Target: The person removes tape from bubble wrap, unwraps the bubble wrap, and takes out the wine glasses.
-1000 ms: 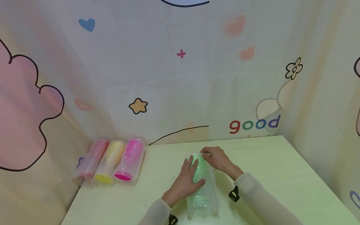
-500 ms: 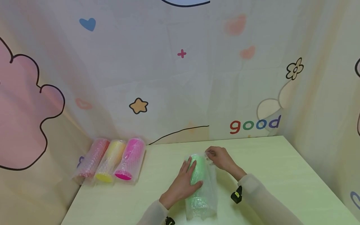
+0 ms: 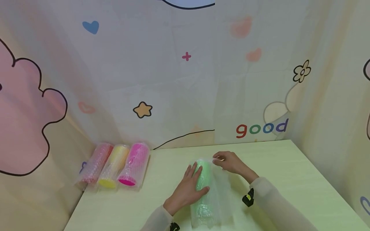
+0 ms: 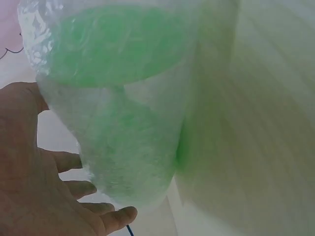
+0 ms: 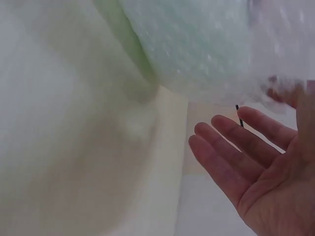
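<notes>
A green cylinder-like object lies on the table, wrapped in clear bubble wrap. Its round green end shows through the plastic in the left wrist view. My left hand rests over the wrapped object with fingers spread along its left side and the thumb across the top. At the far right corner, my right hand pinches the edge of the wrap between thumb and index finger. In the right wrist view the other fingers of that hand extend below the sheet, whose layer partly hides the pinch.
At the table's left back corner, three similar bubble-wrapped pieces lie side by side: a red one, a yellow one and a pink one. A printed curtain stands behind the pale table.
My right hand has moved a little to the right with the wrap's edge, and a flap of the wrap now spreads away from the green object. My left hand stays on the object.
</notes>
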### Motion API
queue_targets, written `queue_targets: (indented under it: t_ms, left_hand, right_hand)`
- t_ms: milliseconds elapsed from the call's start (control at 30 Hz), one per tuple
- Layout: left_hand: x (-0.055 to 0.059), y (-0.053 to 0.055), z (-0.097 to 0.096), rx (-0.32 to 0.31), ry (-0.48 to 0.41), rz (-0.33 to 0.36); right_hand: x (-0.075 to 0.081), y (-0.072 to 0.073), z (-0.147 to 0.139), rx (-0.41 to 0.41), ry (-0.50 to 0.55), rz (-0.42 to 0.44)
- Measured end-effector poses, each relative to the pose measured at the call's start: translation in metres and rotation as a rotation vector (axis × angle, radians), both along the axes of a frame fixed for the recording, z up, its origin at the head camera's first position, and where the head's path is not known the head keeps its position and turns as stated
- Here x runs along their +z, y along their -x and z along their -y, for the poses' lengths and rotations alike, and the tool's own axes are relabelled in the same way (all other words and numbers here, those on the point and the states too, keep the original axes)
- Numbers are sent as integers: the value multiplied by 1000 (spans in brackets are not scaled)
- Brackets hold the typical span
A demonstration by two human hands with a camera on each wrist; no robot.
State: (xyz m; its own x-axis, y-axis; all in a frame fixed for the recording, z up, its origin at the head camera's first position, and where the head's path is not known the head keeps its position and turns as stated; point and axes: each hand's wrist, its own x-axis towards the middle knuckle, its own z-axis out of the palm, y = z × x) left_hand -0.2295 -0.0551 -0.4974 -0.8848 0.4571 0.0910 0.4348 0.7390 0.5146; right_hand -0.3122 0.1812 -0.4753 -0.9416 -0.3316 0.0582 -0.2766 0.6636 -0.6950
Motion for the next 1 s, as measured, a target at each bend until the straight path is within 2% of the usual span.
queue_targets:
  t_ms: [133, 233, 367, 467, 567, 700, 1000]
  left_hand:
    - [7, 1, 1, -15, 68, -61]
    - [11, 4, 0, -51, 136, -102]
    - [11, 8, -2, -106, 228, -157]
    - [9, 9, -3, -130, 250, -166]
    - [7, 9, -3, -145, 252, -159]
    - [7, 8, -4, -153, 272, -174]
    - [6, 8, -5, -147, 289, -207]
  right_hand:
    - [15, 4, 6, 76, -89, -36]
    - [24, 8, 14, 141, -156, -70]
    - [33, 12, 23, 209, -230, -117]
    - [36, 13, 28, 239, -256, -143]
    - [36, 14, 30, 231, -241, -118]
    - [32, 17, 29, 173, -204, -69]
    - [23, 20, 19, 109, -158, -68]
